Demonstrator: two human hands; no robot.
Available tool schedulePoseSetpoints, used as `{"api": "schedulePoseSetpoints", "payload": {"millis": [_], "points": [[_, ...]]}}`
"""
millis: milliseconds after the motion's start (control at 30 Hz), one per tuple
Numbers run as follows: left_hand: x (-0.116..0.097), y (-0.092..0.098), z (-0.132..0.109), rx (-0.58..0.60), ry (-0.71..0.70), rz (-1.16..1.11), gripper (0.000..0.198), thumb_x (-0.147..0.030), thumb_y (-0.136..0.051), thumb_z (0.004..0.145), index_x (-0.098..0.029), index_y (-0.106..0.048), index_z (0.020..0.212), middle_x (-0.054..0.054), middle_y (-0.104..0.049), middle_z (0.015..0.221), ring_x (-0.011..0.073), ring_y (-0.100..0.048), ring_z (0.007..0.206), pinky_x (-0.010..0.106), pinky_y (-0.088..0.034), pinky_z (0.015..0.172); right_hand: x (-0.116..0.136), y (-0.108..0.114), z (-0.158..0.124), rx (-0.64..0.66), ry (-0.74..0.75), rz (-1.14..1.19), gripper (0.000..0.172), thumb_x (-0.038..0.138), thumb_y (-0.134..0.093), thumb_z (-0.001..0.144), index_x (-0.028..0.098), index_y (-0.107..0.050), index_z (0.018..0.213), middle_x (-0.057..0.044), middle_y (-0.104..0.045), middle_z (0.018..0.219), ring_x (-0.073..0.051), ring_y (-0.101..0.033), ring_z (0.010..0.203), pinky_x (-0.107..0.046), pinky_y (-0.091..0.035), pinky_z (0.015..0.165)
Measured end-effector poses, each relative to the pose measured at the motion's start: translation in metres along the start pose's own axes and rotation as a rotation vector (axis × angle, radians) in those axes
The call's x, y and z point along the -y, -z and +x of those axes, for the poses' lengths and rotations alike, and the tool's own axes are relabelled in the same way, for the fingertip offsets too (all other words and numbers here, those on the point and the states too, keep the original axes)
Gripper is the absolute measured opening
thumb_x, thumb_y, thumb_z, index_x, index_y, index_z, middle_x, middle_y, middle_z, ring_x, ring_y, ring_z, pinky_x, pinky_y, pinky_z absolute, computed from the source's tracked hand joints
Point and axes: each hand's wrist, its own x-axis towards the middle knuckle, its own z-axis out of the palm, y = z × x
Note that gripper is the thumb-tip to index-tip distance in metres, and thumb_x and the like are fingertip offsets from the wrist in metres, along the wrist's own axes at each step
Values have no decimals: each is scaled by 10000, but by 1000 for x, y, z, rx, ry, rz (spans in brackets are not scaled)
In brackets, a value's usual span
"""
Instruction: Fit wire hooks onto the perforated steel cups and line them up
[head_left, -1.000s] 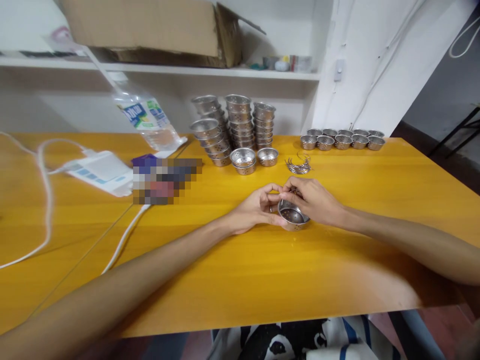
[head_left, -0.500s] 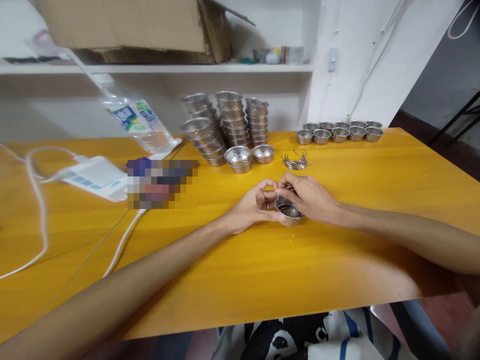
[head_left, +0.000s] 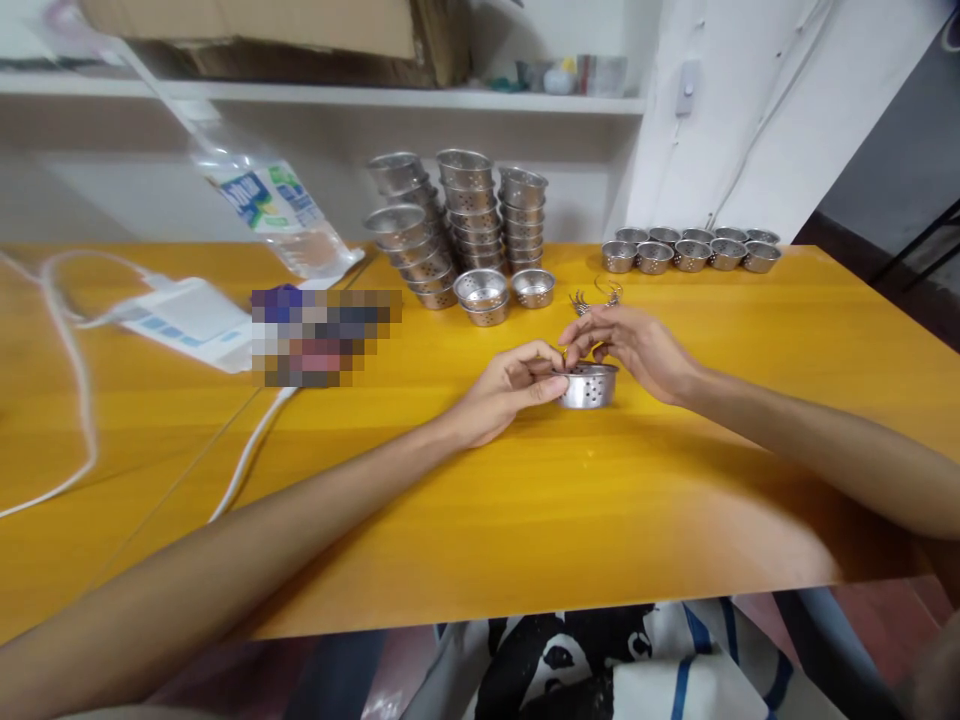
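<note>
From my station: left hand (head_left: 506,390) has a round, shallow, silver metal cup with punched holes (head_left: 592,390), thumb on the near wall, fingers bent round the far side, so its grip is narrow and loaded. Right hand (head_left: 637,350) is over the far rim, fingers half curled, tips close to the left fingertips. Can't tell if they pinch anything; a small yellowish glint sits there, too fine to read.

Cup is in front of the person, on or just above the yellow wooden table (head_left: 525,530); base contact I can't confirm. Right behind the right hand: a small pile of thin curved silver wires (head_left: 581,303), partly covered. Farther back, tall stacks of silver perforated cups (head_left: 469,225), and a double row of similar silver cups (head_left: 691,256) off to the right.

Risks, my call: left hold is on one side only, so a push from the right fingers at the rim could twist the cup out of the thumb. Smooth metal would help it slip. The right hand, dropping back, could knock the wires and scatter them.

Pointing: mouth up and tipped away from me, holed wall facing my view. Round, so no real long axis; wider than tall, with its centre line running base to mouth, leaning away.
</note>
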Motion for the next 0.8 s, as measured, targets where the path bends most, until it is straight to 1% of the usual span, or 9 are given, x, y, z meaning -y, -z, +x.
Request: {"api": "schedulePoseSetpoints", "payload": {"millis": [33,100,167,233,300,400,467,600,800], "points": [[0,1,0,-22,9,-44,375,-398,-997,809,-170,-735,952,29,-741,980,141,-677,906,234,-536,823,2,2,0,10,8,11,391,379,-420,1094,175,-703,919,-101,-778,950,-209,-702,949,-338,-485,869],[-1,2,1,-39,39,-127,366,-426,-975,827,-166,-738,929,35,-721,946,156,-671,898,269,-574,853,1,5,2,11,34,13,412,468,-476,1100,184,-720,927,-101,-788,1007,-214,-709,1001,-343,-497,902],[-3,2,1,-37,62,-190,334,-421,-941,850,-164,-740,917,51,-713,949,190,-676,930,341,-614,915,-4,6,4,3,82,-18,394,544,-598,1057,192,-721,927,-77,-765,1004,-199,-684,971,-337,-500,897],[-5,3,2,-35,66,-224,301,-407,-910,866,-163,-745,925,69,-715,972,218,-680,965,390,-626,955,-10,6,6,7,140,-67,448,638,-691,995,198,-707,909,-45,-714,948,-178,-630,899,-331,-491,868],[-5,4,2,-30,66,-249,296,-416,-889,875,-163,-755,945,75,-716,975,222,-678,957,376,-621,939,-14,6,8,30,192,-110,532,724,-733,940,200,-677,870,-17,-651,884,-162,-572,845,-325,-478,838],[-4,7,2,-22,92,-285,302,-419,-895,860,-170,-764,969,60,-704,957,197,-665,922,308,-591,872,-18,6,9,64,231,-119,616,807,-724,908,202,-643,826,1,-598,828,-149,-528,793,-312,-465,783],[-3,8,2,-19,122,-294,303,-410,-902,846,-178,-759,976,52,-698,950,193,-666,929,290,-572,862,-22,4,10,74,221,-112,636,828,-717,901,205,-633,808,6,-587,798,-143,-519,757,-302,-462,735],[-2,9,2,42,155,-277,331,-394,-909,834,-174,-732,1006,80,-737,1012,230,-705,988,339,-556,911,-31,2,11,104,192,-92,654,846,-733,878,211,-602,790,15,-598,740,-130,-543,683,-282,-477,654],[-3,11,2,129,184,-303,394,-281,-924,764,-181,-699,1072,96,-793,1061,265,-762,1022,363,-552,909,-41,1,10,185,215,-17,518,688,-793,938,188,-670,881,1,-679,755,-121,-623,618,-250,-553,518]]}}
